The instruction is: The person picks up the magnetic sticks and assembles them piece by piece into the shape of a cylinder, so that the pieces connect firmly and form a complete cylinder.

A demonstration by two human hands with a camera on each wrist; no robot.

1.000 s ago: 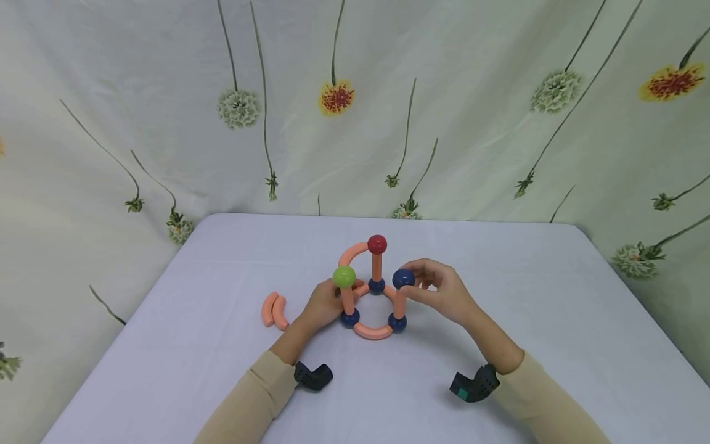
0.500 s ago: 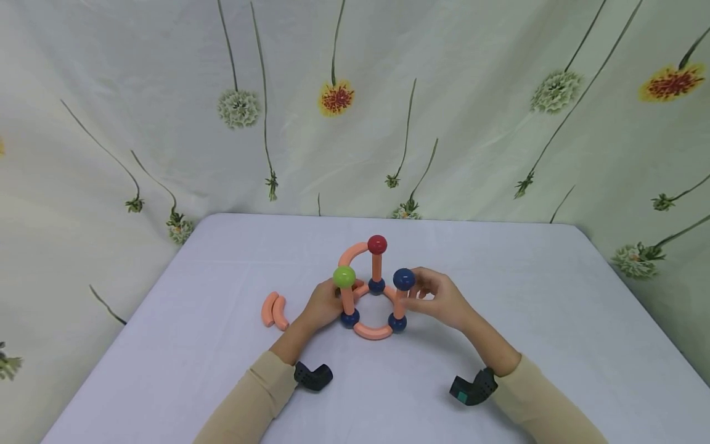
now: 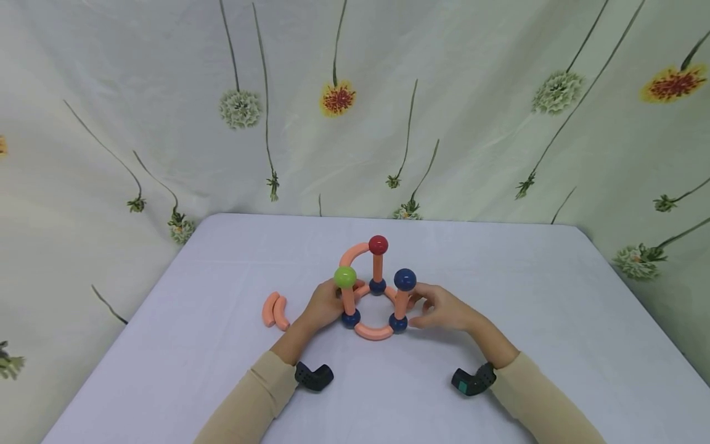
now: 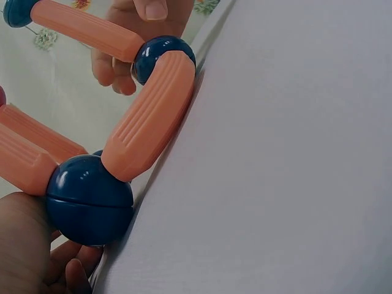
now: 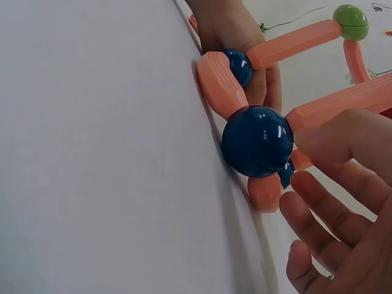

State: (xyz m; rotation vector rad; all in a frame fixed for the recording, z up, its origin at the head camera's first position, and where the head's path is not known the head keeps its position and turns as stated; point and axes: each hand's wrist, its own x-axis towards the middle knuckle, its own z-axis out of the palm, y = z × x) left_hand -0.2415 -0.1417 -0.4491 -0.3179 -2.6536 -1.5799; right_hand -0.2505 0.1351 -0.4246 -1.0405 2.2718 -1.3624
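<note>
A ball-and-stick toy frame stands on the table, with curved orange sticks (image 3: pixel 374 333) and blue balls (image 3: pixel 398 322) forming its base ring. Three upright sticks carry a green ball (image 3: pixel 345 277), a red ball (image 3: pixel 378 245) and a blue top ball (image 3: pixel 405 280). A raised curved stick (image 3: pixel 354 253) runs between the green and red balls. My left hand (image 3: pixel 323 304) holds the frame at the foot of the green-topped post, fingers reaching behind it. Around the right post's lower end, my right hand (image 3: pixel 442 308) has thumb and fingers spread, its thumb (image 5: pixel 331 138) close by the stick's end.
Two loose curved orange sticks (image 3: pixel 275 310) lie side by side on the white table (image 3: pixel 222 382), left of my left hand. A flower-printed cloth (image 3: pixel 471 123) hangs behind the table. Black wrist cameras (image 3: pixel 314 377) are worn on both wrists.
My right hand has moved from the blue top ball down along the right post to its foot, its thumb coming away. The left hand and frame have stayed in place.
</note>
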